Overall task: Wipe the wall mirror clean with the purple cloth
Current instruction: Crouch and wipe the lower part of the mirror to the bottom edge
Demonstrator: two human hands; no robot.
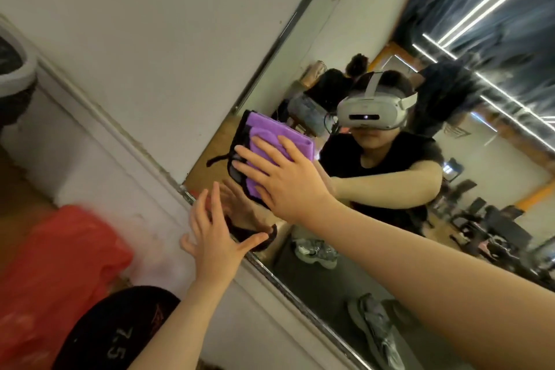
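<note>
One mirror point(375, 219) on the wall, one purple cloth point(270, 137), two hands: the right hand point(282, 177) and the left hand point(214, 234). One red bag point(60, 264).

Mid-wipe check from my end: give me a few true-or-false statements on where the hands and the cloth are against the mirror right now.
1. The right hand presses the purple cloth flat against the wall mirror. True.
2. The left hand holds the cloth. False: it holds nothing and rests with spread fingers at the mirror's lower corner.
3. The cloth sits near the mirror's edge beside the white wall. True.
4. The cloth is green. False: it is purple with a dark trim.
5. A red bag lies on the floor to the left. True.
</note>
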